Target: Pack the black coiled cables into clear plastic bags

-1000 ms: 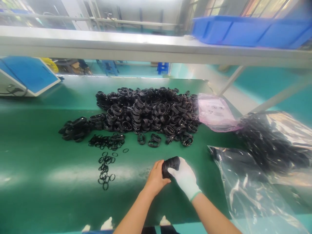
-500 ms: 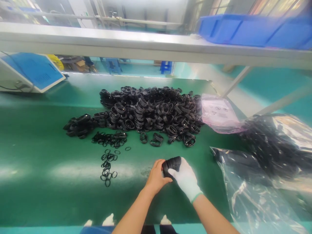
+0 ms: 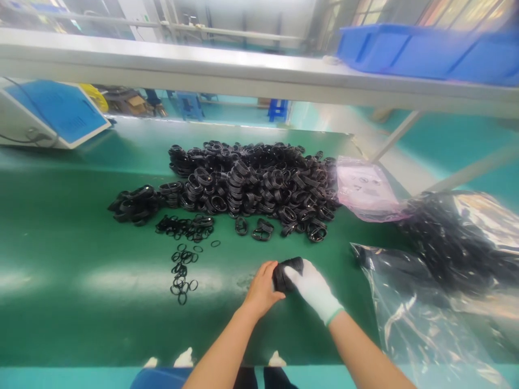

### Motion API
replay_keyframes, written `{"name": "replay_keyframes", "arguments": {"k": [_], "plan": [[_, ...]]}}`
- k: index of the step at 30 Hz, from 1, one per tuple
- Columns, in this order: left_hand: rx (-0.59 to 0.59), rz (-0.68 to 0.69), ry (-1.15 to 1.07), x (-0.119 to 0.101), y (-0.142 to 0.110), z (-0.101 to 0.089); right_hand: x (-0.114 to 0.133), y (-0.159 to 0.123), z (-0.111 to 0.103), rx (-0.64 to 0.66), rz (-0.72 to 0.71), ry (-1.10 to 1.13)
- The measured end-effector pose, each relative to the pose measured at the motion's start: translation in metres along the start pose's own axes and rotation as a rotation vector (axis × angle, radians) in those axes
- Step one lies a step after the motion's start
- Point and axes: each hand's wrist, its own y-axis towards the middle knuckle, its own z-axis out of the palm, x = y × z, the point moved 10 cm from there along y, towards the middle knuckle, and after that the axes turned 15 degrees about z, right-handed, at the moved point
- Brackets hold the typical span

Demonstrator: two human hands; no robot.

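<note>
Both my hands hold one stack of black rubber rings (image 3: 287,270) just above the green table (image 3: 81,302). My bare left hand (image 3: 261,289) grips its left end with curled fingers. My right hand (image 3: 314,289), in a white glove, is closed on its right side. Beyond them lies a big pile of stacked black rings (image 3: 251,181). Small loose black O-rings (image 3: 182,270) are scattered to the left of my hands.
A clear plastic bag (image 3: 425,302) holding black parts lies at the right, with a pink bag (image 3: 363,189) behind it. A blue-topped white device (image 3: 48,111) sits far left. A metal shelf (image 3: 203,67) overhead carries a blue bin (image 3: 425,48).
My hands and the ring stack have shifted slightly up and right in view as my head moved; the grip is unchanged.
</note>
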Motion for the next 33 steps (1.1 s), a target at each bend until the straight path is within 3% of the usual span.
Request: {"name": "replay_keyframes", "arguments": {"k": [3,9,15,21,25,29,33], "plan": [[-0.016,0.011,-0.008,0.001,0.0,0.0,0.003,-0.001,0.006,0.055,0.008,-0.002],[-0.009,0.024,0.13,-0.003,0.001,-0.004,-0.001,-0.013,0.02,-0.217,0.138,-0.124],[0.093,0.034,0.352,-0.01,0.005,-0.01,0.009,-0.013,0.021,-0.267,0.151,-0.145],[0.045,0.1,0.45,0.001,0.017,-0.009,0.013,-0.003,0.021,-0.438,0.233,-0.152],[0.032,0.104,0.505,0.005,0.02,-0.005,0.014,0.006,0.022,-0.421,0.245,-0.106],[0.053,0.135,0.505,-0.025,0.021,-0.013,-0.002,-0.001,0.004,-0.31,0.276,0.077],[0.161,0.235,0.35,-0.084,0.018,-0.002,-0.071,-0.049,-0.046,-0.244,0.321,0.4]]}}
